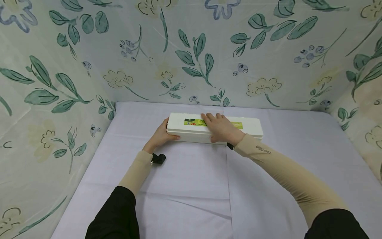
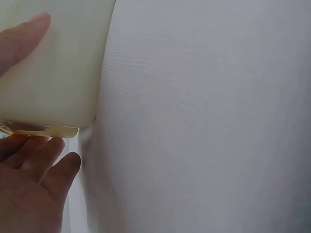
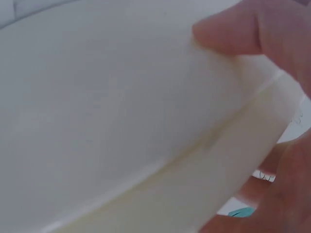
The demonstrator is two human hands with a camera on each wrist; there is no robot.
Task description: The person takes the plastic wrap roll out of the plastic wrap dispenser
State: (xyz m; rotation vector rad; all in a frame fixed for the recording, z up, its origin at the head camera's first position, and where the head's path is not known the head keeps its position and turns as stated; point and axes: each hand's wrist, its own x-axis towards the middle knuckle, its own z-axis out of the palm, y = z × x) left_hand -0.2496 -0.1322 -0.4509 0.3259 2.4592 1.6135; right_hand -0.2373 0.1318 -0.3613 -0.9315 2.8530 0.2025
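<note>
A long white box (image 1: 191,135) with a yellow-green label (image 1: 194,122) lies crosswise on the cloth. My left hand (image 1: 162,135) grips its left end, thumb on the front side; in the left wrist view the thumb lies on the box (image 2: 63,73) and the fingers of the hand (image 2: 34,184) touch its end. Across the top lies my right hand (image 1: 222,128), fingers over the label and thumb on the front side. The right wrist view shows that thumb pressed on the box wall (image 3: 107,111), with the other fingers of the hand (image 3: 277,97) over the lid edge.
A white cloth (image 1: 185,179) with fold creases covers the table. Behind it and at both sides hang curtains (image 1: 179,73) printed with leaves and flowers. A small black device (image 1: 159,159) is worn at the left wrist.
</note>
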